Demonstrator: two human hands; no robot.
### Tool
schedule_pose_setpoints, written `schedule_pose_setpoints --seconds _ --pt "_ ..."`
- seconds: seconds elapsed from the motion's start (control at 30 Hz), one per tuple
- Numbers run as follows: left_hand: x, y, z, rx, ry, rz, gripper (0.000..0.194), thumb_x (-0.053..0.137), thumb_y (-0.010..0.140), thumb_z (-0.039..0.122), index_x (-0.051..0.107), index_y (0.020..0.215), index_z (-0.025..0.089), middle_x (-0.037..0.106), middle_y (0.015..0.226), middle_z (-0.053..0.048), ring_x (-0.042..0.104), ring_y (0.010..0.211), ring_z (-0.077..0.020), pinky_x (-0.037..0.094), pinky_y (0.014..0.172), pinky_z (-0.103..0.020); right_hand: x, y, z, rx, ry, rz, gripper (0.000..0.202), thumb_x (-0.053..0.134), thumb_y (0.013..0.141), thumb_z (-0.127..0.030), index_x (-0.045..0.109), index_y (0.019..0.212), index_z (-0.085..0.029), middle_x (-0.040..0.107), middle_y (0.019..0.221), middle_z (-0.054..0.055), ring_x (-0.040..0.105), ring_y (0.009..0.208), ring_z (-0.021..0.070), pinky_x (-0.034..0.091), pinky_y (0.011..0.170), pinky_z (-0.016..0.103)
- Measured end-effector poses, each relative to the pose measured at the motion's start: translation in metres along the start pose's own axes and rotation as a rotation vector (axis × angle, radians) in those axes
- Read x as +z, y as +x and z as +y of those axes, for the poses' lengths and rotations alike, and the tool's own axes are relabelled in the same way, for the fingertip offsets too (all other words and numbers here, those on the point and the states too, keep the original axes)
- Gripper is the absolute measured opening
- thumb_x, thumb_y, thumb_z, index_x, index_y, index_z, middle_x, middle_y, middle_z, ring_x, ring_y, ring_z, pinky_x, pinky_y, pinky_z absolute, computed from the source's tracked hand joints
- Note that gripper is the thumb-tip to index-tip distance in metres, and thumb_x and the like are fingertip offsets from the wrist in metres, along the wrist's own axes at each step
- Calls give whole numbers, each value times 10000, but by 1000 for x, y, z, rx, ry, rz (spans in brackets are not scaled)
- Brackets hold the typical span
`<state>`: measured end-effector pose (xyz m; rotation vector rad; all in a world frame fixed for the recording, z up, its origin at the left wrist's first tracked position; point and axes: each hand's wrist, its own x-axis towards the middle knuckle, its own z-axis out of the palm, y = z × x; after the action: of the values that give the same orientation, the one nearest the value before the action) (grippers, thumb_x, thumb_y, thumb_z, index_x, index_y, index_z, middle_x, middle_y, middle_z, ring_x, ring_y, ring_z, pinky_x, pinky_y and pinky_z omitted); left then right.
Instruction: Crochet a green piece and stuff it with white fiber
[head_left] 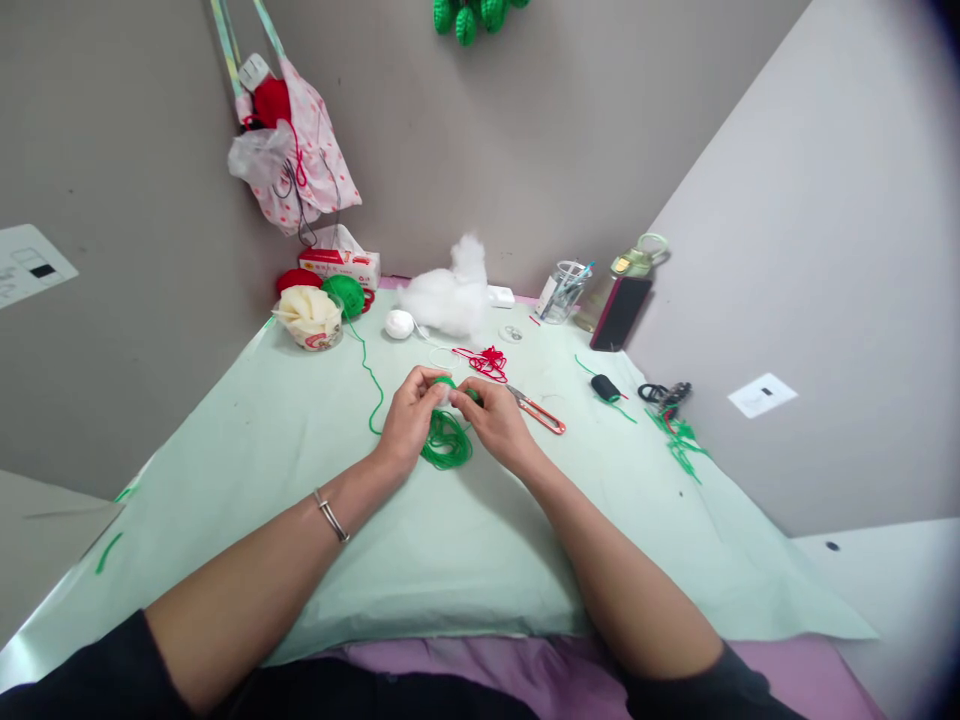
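Note:
My left hand [407, 418] is closed on a small green crochet piece [445, 381], its fingers along the left side. My right hand [496, 418] pinches the same piece from the right. A bit of white stuffing [444, 398] shows between the thumbs; whether it sits inside the piece I cannot tell. The fingers hide most of the work. Just below the hands lies a coil of green yarn [448, 445]. Orange-handled thread snips [541, 412] rest right of my right hand. Beyond the hands is a tangle of red yarn [489, 364].
A pile of white stuffing [454, 298] and a white yarn ball [399, 324] are at the back. A green yarn ball [345, 296] stands behind a tub [319, 335]. To the right are a glass jar [562, 294], a phone [621, 313], black yarn [605, 388] and green scraps [679, 440].

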<state>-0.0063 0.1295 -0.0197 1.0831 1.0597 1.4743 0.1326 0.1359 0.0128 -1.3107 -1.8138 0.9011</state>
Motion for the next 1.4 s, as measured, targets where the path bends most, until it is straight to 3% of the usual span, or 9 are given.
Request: schedule_pose_setpoints --seconds 0.27,0.53,0.7,0.87,1.03,1.27,1.4 --pt "-1 0 1 4 -69 -129 235 708 848 353 651 1022 205 674 940 -4 661 896 -170 558 884 -336 3 3 6 6 -10 126 247 608 853 -372 565 673 -209 483 579 -52 402 593 132 301 610 285" --pt "0 1 7 8 -98 -190 297 767 798 378 651 1011 207 695 1036 -32 675 992 -197 568 938 -381 -3 4 6 -8 54 118 252 590 834 -370 515 650 -216 453 590 -50 398 602 130 314 604 277" --pt "-3 4 6 16 -74 -161 270 793 752 303 651 958 200 701 980 -22 678 932 -180 561 906 -344 -4 1 1 -43 46 75 287 562 870 -368 456 643 -228 419 595 -49 379 609 137 293 609 289" --pt "-3 6 1 18 -48 -60 201 733 776 271 603 917 212 656 828 23 647 777 -145 561 764 -287 4 -7 -6 -58 21 31 156 572 861 -298 521 729 -229 430 587 -64 363 576 136 273 602 292" --pt "0 3 5 11 -56 -51 164 708 804 282 580 884 219 635 766 38 647 735 -144 579 732 -286 9 -3 -2 -43 60 83 246 607 847 -351 492 669 -227 413 579 -64 363 583 129 283 599 281" --pt "0 0 7 28 -119 -192 290 774 812 392 606 957 205 683 917 -8 695 912 -183 626 870 -378 1 6 9 -8 162 107 299 593 847 -424 492 649 -225 559 612 -24 483 618 142 376 627 277" --pt "-2 3 5 36 -115 -220 318 807 784 393 609 940 199 684 927 -8 697 881 -177 638 834 -365 -6 3 5 -14 174 61 310 585 849 -445 522 645 -221 605 635 -7 488 622 147 374 621 283"
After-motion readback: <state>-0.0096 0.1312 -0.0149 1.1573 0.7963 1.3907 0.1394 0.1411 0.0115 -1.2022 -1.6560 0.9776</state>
